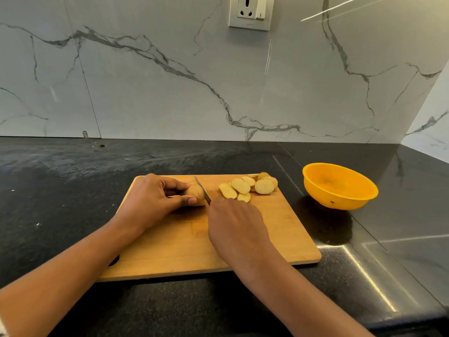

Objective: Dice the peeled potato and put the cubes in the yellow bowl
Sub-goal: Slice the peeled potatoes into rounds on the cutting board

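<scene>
Left hand (155,198) pinches potato stub (195,192) at cutting board (279,227) far middle, long axis left-right. Knife (202,190) blade crosses it at the right cut face; right hand (233,227) curls round the handle (mostly hidden). Slices (247,187) far-right on board; yellow bowl (340,186) beyond its right edge

— What is placed on the cutting board (170,251)?

— The potato (195,190) is held on its far left part by the left hand (150,198). The slices (245,187) are piled at its far right corner. The knife (202,189) is set between them, gripped by the right hand (235,229).

— And around the board?

— The bowl (340,188) is found to its right, on the counter (60,190), apart from it. The socket (250,12) is mounted on the wall (170,93) behind it.
</scene>
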Action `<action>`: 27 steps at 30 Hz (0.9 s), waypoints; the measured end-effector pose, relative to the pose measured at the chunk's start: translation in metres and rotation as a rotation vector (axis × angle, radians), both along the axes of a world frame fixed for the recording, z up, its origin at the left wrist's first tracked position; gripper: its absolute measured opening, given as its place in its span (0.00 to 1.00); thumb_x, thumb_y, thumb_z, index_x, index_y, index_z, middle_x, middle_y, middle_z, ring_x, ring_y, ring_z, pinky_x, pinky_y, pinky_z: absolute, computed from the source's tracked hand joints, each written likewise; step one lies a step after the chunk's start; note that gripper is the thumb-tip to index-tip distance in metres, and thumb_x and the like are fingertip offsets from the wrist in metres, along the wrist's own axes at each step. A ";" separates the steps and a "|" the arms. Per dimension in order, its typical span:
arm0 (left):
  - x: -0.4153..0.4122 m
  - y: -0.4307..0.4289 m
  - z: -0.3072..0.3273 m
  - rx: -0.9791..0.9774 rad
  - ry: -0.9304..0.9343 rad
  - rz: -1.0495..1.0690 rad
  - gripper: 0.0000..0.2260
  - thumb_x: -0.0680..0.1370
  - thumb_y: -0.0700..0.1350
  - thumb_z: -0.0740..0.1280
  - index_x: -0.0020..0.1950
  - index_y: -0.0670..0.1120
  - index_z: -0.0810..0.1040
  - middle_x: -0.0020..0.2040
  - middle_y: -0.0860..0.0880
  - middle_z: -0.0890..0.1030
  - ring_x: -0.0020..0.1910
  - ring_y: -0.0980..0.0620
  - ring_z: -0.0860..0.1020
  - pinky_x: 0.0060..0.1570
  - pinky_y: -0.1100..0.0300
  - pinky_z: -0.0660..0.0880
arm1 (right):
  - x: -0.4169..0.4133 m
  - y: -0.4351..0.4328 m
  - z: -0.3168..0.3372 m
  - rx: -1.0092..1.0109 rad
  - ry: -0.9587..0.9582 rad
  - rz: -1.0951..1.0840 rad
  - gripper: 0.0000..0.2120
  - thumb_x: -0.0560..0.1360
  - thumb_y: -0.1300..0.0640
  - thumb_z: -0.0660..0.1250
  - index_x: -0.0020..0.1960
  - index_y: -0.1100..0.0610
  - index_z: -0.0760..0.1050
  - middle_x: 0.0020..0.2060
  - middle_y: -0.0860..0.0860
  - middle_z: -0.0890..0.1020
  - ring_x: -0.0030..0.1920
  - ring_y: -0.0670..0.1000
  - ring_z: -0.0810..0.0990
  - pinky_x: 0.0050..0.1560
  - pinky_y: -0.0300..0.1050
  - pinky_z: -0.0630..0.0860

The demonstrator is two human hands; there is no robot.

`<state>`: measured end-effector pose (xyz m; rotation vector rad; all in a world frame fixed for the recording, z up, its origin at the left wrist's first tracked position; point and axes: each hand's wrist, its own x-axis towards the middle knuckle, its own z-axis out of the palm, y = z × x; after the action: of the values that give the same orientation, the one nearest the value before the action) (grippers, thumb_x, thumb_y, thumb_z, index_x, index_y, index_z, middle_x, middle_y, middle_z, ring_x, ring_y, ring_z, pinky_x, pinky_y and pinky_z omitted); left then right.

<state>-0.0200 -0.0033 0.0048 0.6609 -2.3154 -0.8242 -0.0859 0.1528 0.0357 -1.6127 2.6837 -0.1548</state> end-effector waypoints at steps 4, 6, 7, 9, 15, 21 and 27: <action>0.000 0.000 -0.001 -0.002 -0.004 0.008 0.17 0.65 0.49 0.77 0.53 0.48 0.83 0.39 0.63 0.77 0.39 0.70 0.75 0.36 0.81 0.68 | -0.002 -0.003 -0.001 0.032 0.001 0.016 0.11 0.81 0.60 0.57 0.61 0.59 0.72 0.56 0.55 0.77 0.53 0.54 0.77 0.44 0.45 0.69; -0.001 0.000 -0.001 0.011 0.007 0.002 0.17 0.65 0.49 0.77 0.52 0.48 0.83 0.38 0.65 0.77 0.38 0.72 0.76 0.37 0.82 0.68 | -0.005 -0.012 -0.003 0.058 -0.007 0.015 0.11 0.81 0.60 0.57 0.61 0.60 0.72 0.56 0.56 0.77 0.53 0.55 0.77 0.44 0.46 0.68; 0.000 0.000 -0.001 0.019 0.011 0.000 0.17 0.65 0.49 0.77 0.52 0.48 0.83 0.38 0.65 0.77 0.37 0.74 0.75 0.37 0.82 0.68 | -0.006 -0.016 -0.004 0.067 0.002 0.021 0.11 0.81 0.60 0.57 0.61 0.60 0.73 0.56 0.56 0.77 0.53 0.55 0.77 0.44 0.46 0.68; 0.000 -0.001 -0.002 0.027 0.014 -0.002 0.17 0.65 0.49 0.77 0.52 0.49 0.83 0.38 0.64 0.77 0.37 0.74 0.75 0.38 0.82 0.68 | -0.009 -0.020 -0.005 0.084 0.013 0.034 0.11 0.81 0.60 0.57 0.60 0.59 0.74 0.56 0.56 0.78 0.53 0.55 0.77 0.45 0.46 0.69; 0.000 -0.002 -0.004 0.054 0.014 -0.002 0.17 0.65 0.49 0.77 0.53 0.48 0.83 0.42 0.60 0.81 0.39 0.71 0.78 0.40 0.79 0.70 | -0.003 -0.011 -0.001 0.179 -0.053 0.027 0.11 0.80 0.59 0.58 0.59 0.59 0.74 0.54 0.56 0.78 0.53 0.55 0.78 0.47 0.47 0.71; 0.000 -0.006 -0.005 0.119 -0.009 -0.007 0.20 0.64 0.52 0.75 0.55 0.50 0.82 0.48 0.56 0.82 0.46 0.65 0.78 0.44 0.74 0.70 | 0.010 0.030 0.000 0.262 -0.044 0.009 0.11 0.79 0.61 0.61 0.61 0.59 0.70 0.49 0.53 0.76 0.50 0.55 0.77 0.43 0.46 0.69; 0.001 -0.011 -0.002 0.290 0.020 -0.056 0.23 0.59 0.54 0.75 0.53 0.52 0.81 0.46 0.57 0.83 0.43 0.69 0.79 0.38 0.78 0.72 | -0.003 0.027 -0.012 0.068 -0.070 -0.079 0.10 0.82 0.55 0.56 0.59 0.56 0.71 0.35 0.47 0.67 0.39 0.48 0.70 0.38 0.43 0.68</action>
<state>-0.0191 -0.0141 0.0025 0.7075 -2.2253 -1.2018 -0.0888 0.1797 0.0233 -1.4557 2.6703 -0.1165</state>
